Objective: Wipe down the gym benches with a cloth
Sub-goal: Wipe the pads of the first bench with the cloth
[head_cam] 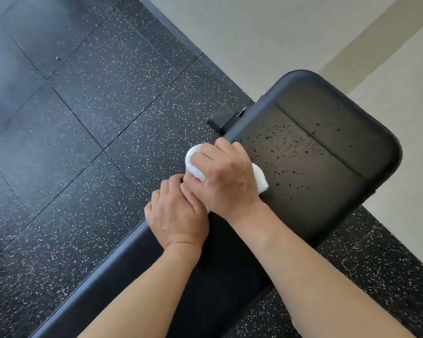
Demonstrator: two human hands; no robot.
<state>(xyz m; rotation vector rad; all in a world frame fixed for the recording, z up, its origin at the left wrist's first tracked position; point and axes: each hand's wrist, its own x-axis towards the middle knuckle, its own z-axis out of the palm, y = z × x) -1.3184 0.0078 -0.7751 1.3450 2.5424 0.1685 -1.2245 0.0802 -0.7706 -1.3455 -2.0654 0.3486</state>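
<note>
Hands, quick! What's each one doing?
Left hand: fingers curled at the white cloth's edge; grip hidden, cannot tell.
Right hand: holding the cloth on the bench.

Your black padded bench (303,172) runs diagonally from 7 o'clock up to 2 o'clock, rounded end at 2 o'clock. Pad surface near that end is speckled with small dark droplets (286,152); a stitched seam crosses the pad there. A white cloth (260,178) lies bunched on the pad's left edge near centre, under your hands. The bench stands on black speckled rubber floor tiles (95,118), which fill 9 o'clock and reappear at 4 o'clock. A black bracket (224,117) sticks out from under the bench at 12 o'clock of the cloth.
</note>
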